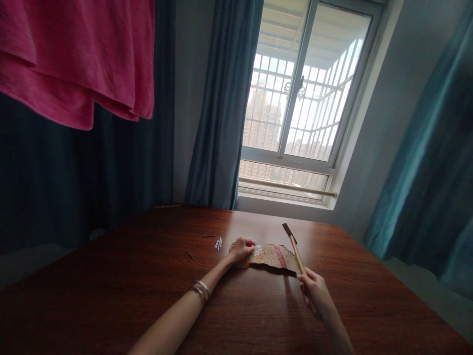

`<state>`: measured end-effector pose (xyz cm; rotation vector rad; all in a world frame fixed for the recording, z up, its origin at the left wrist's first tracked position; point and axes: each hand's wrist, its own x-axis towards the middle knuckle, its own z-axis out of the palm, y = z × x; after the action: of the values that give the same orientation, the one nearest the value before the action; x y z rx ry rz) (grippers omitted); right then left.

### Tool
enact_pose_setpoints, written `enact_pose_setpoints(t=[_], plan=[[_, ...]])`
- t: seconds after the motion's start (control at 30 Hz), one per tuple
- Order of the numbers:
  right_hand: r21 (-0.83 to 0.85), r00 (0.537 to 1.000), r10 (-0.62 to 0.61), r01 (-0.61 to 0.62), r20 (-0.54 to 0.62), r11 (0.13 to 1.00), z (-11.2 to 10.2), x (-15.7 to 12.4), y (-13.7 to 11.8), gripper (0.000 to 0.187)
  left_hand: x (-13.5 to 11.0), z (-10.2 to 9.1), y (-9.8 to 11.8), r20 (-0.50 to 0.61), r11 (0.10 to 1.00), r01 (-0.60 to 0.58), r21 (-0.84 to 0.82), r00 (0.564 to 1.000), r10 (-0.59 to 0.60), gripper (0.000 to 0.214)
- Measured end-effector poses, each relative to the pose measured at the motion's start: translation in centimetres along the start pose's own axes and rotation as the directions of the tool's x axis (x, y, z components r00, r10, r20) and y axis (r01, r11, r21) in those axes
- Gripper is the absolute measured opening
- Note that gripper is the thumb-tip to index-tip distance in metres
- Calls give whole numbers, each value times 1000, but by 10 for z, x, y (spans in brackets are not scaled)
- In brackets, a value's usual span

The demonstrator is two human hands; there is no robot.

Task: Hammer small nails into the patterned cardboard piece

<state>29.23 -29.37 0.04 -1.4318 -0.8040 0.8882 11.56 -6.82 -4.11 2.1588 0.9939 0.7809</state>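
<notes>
My right hand [317, 292] is closed around the wooden handle of a hammer [300, 260], its dark head raised above the right end of a piece of cardboard. My left hand [243, 248] rests at the left end of this cardboard [271, 255], fingertips pinched at its surface. A small upright tip, seemingly a nail [254, 242], shows at those fingertips; the rest of it is hidden. The cardboard is tan with a pink stripe and many dark specks, and its near edge sits slightly off the table. Left of my left hand lie several loose silver nails [219, 243].
The brown wooden table [148, 296] reaches back to the wall and window [291, 98]. A dark nail-like piece [190, 255] and another thin one [209, 235] lie on its left part. Blue curtains [221, 108] hang behind, and a pink towel [81, 59] hangs at upper left.
</notes>
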Motion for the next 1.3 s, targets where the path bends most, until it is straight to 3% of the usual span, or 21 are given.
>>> enact_pose_setpoints(t=[0.13, 0.3, 0.47, 0.67, 0.87, 1.03, 1.17, 1.3], plan=[[-193, 992, -72, 52, -102, 980, -26, 10, 11, 16, 3, 2, -5, -5, 1000, 11, -3, 1000, -11, 33], [-376, 983, -70, 1, -170, 926, -43, 15, 22, 21, 0, 0, -1, 0, 1000, 13, 0, 1000, -13, 33], [-494, 976, -88, -23, -199, 869, -48, 22, 35, 37, -5, -5, 10, -6, 997, 74, 26, 997, -74, 34], [-596, 989, -55, -38, -138, 802, -50, 25, 35, 50, -4, -4, 8, -22, 997, 64, 37, 998, -63, 35], [-649, 991, -52, -43, -126, 759, -49, 24, 30, 48, 2, 2, -5, -21, 999, -8, 42, 1000, 9, 36], [-683, 992, -13, -76, -123, 726, -49, 25, 26, 45, 1, 2, -4, -30, 998, 7, 61, 1000, -5, 34], [-770, 993, -46, -57, -112, 636, -51, 28, 24, 39, -4, -2, 5, -32, 996, 64, 61, 998, -62, 34], [-883, 992, -69, -60, -103, 466, -52, 28, 22, 35, -8, -6, 10, -28, 997, 65, 52, 998, -63, 34]])
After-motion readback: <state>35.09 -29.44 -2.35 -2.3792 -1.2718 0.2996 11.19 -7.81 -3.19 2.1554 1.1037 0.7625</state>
